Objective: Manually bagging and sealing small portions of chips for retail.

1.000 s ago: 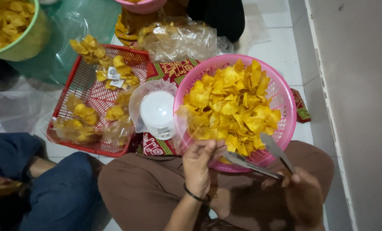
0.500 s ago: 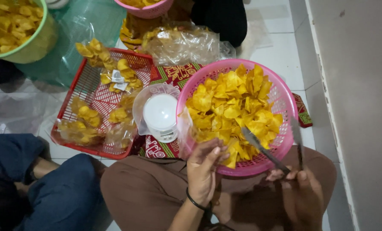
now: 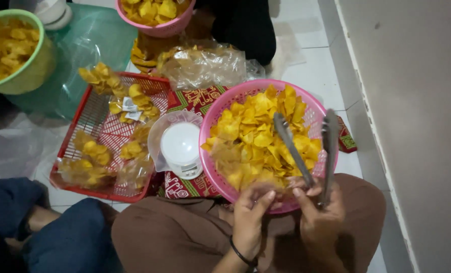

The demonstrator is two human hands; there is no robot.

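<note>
While I sit cross-legged on the floor, the pink basket of yellow chips rests against my knees at the floor's right side, near the wall. To its left, a red tray holds filled bags, and a white scale under a clear bag sits between tray and basket. A green bowl of chips stands at the far left corner, a second pink basket at the far edge.

My right hand grips metal tongs by the hinge end, fingers clamped round them, arms spread wide above the chips and holding nothing. My left hand touches the basket's near rim, fingers loosely together; whether they pinch a bag's edge I cannot tell.

I judge this the scooping step. Next calls for lowering the tongs into the heap and squeezing gently, since chips crack easily.
</note>
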